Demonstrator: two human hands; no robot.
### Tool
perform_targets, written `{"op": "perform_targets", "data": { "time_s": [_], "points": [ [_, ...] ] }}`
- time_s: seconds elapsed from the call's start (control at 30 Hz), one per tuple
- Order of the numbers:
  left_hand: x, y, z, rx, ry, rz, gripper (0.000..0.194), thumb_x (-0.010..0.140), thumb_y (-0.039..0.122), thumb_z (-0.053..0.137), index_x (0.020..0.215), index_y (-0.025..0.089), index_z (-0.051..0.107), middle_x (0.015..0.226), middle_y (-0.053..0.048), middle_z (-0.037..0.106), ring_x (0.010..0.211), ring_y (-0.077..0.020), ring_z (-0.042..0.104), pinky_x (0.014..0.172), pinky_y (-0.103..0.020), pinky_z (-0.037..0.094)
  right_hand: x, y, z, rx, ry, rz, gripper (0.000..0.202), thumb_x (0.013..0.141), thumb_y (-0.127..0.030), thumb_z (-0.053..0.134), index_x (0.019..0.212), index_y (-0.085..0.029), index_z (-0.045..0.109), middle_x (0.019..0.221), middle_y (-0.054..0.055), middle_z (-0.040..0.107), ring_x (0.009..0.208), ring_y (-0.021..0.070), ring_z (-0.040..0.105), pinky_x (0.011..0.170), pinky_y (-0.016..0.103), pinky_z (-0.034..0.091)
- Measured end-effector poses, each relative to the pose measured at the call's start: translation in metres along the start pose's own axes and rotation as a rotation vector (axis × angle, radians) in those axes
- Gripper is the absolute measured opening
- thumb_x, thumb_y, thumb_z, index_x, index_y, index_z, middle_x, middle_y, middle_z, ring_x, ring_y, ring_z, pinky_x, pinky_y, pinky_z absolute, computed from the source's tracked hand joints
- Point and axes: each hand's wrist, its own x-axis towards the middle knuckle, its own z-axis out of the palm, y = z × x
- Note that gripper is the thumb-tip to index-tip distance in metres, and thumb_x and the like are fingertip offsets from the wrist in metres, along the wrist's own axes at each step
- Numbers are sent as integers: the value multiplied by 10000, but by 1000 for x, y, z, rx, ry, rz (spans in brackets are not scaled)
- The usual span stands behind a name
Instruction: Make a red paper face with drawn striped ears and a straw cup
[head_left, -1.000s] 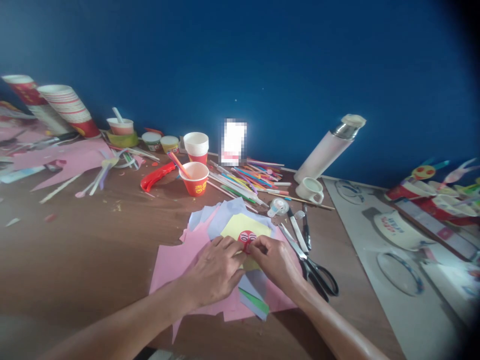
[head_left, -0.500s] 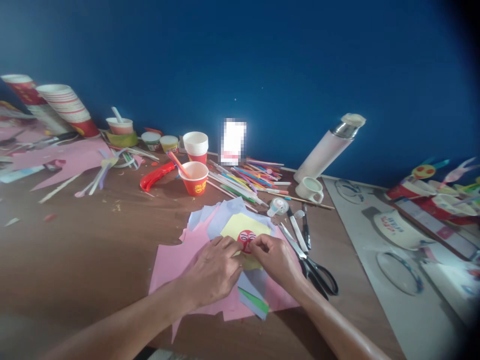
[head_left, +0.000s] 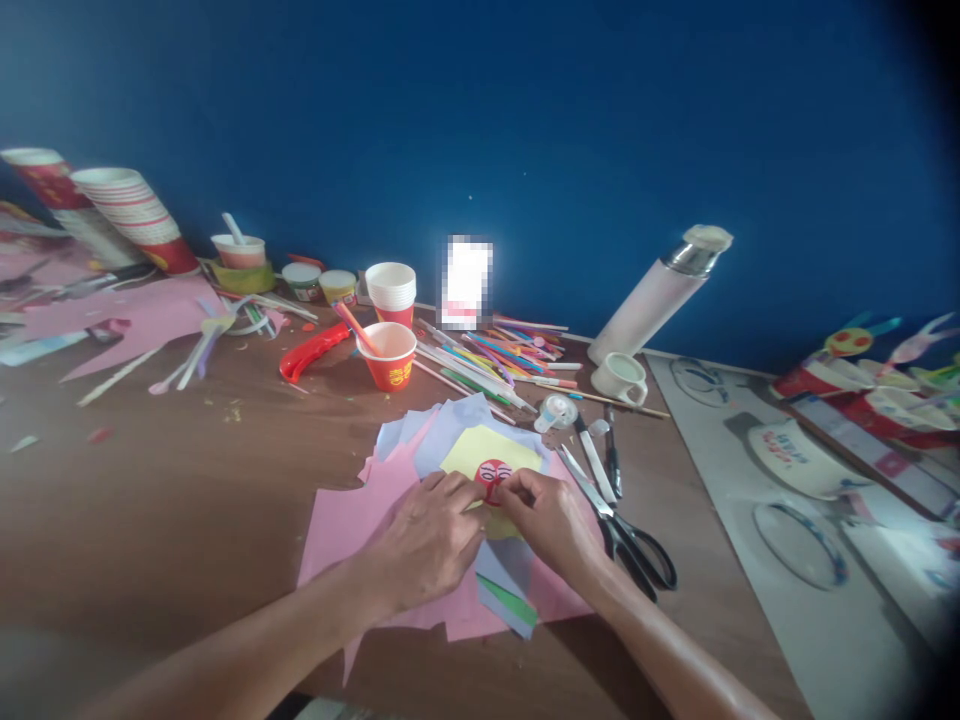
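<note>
A round red paper face (head_left: 493, 470) with white-and-black eye markings is held over a sheet of yellow paper (head_left: 466, 452). My left hand (head_left: 435, 535) has curled fingers closed at its lower left edge. On the other side, my right hand (head_left: 553, 520) pinches the disc's right edge between thumb and forefinger. The fingertips of both hands nearly meet and hide the lower part of the disc. Under the yellow sheet lie lavender paper (head_left: 429, 448) and pink paper (head_left: 341, 525). Black-handled scissors (head_left: 637, 550) rest right of my right hand.
Beyond the papers stand a red paper cup (head_left: 391, 372), a heap of coloured sticks and pens (head_left: 480, 365), a mug (head_left: 621, 380) and a thermos (head_left: 645, 310). A red-handled tool (head_left: 319, 350) lies left of the cup. Stacked cups (head_left: 135, 215) stand far left.
Almost nothing differs. Both hands stay on the red paper face, whose eye markings look slightly shifted.
</note>
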Motion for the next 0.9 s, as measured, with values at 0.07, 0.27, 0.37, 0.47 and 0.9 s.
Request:
{"op": "perform_targets", "data": {
  "time_s": [0.07, 0.27, 0.37, 0.47, 0.9],
  "points": [
    [0, 0, -1, -2, 6, 0, 199, 887, 135, 442, 986, 163, 614, 1000, -66, 596, 945, -222, 502, 824, -376, 417, 0, 0, 0, -4, -2, -3, 204, 821, -293, 511, 694, -208, 646, 638, -17, 671, 588, 143, 581, 532, 219, 353],
    [0, 0, -1, 0, 26, 11, 219, 895, 124, 397, 961, 166, 602, 992, -82, 595, 955, -224, 508, 818, -368, 428, -1, -1, 0, -15, 1, -8, 212, 821, -297, 509, 688, -203, 646, 613, -16, 657, 556, 136, 557, 516, 218, 349],
    [1, 0, -1, 9, 13, 6, 224, 895, 124, 391, 988, 166, 590, 987, -82, 593, 947, -225, 507, 813, -365, 429, -1, -1, 0, -13, 4, -12, 210, 820, -293, 510, 682, -204, 641, 607, -17, 655, 560, 138, 559, 513, 215, 352],
    [1, 1, -2, 17, 10, 1, 233, 896, 125, 385, 1011, 173, 581, 992, -83, 591, 946, -227, 503, 808, -366, 430, -1, -1, 0, -8, 3, -21, 214, 824, -296, 506, 678, -207, 635, 612, -15, 657, 565, 141, 565, 505, 212, 350],
    [2, 3, -1, 51, -29, -18, 166, 892, 117, 431, 979, 157, 567, 1038, -57, 572, 943, -223, 481, 815, -373, 421, -1, -2, 0, -20, -10, -38, 236, 843, -323, 511, 679, -201, 630, 614, -8, 662, 568, 144, 578, 514, 216, 360]
  ]
}}
